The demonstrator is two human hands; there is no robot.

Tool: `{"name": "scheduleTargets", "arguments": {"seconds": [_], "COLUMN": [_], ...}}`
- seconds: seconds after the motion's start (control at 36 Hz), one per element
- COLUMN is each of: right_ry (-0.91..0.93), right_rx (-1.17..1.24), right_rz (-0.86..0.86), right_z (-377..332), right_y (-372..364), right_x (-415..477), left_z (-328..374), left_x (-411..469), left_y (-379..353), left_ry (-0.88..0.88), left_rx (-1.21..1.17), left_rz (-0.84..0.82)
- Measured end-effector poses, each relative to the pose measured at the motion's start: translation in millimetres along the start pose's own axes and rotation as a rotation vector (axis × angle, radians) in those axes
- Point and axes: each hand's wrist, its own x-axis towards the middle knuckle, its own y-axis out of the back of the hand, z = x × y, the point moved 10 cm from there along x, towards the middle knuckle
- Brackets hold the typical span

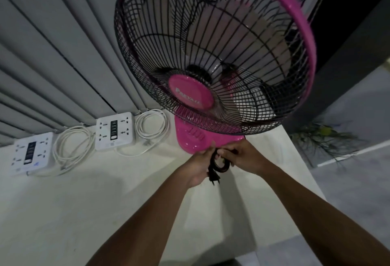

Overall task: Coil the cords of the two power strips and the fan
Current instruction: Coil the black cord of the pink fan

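Note:
A pink fan (191, 94) with a black wire guard stands on the pale table (84, 202), its pink base (190, 141) just beyond my hands. My left hand (199, 165) and my right hand (242, 157) meet in front of the base, both closed on the fan's black cord (219, 165), which is looped in a small coil; its plug (214, 179) hangs below. At the far left lies a white power strip (31, 152) with its white cord (71, 147) coiled beside it. A second white power strip (115, 130) has its coiled cord (150, 125) to its right.
A ribbed grey wall (52, 54) rises behind the table. The table's right edge (295, 160) drops to a grey floor, where a green plant (322, 137) sits. A dark panel (358, 23) stands at the upper right.

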Motion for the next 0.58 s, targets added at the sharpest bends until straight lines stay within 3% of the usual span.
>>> {"name": "scheduleTargets", "arguments": {"seconds": [0.11, 0.22, 0.39, 0.5, 0.58], "right_ry": [0.0, -0.067, 0.009, -0.012, -0.07], "right_rx": [-0.161, -0.257, -0.489, -0.489, -0.437], "right_rz": [0.049, 0.133, 0.125, 0.127, 0.118], "right_z": [6.8, 21.6, 20.4, 21.5, 24.4], "right_y": [6.2, 25.6, 20.2, 12.0, 12.5], "right_x": [2.5, 2.7, -2.5, -4.9, -5.7], "left_z": [-4.9, -0.4, 7.2, 21.1, 31.7], "left_x": [-1.4, -5.9, -18.3, -15.0, -10.7], "left_y": [-0.8, 11.8, 15.3, 14.7, 20.0], "left_ry": [0.042, -0.033, 0.013, -0.019, -0.113], "left_rx": [0.036, 0.088, 0.164, 0.073, 0.122], "left_rz": [-0.022, -0.011, -0.203, -0.144, 0.015]}}
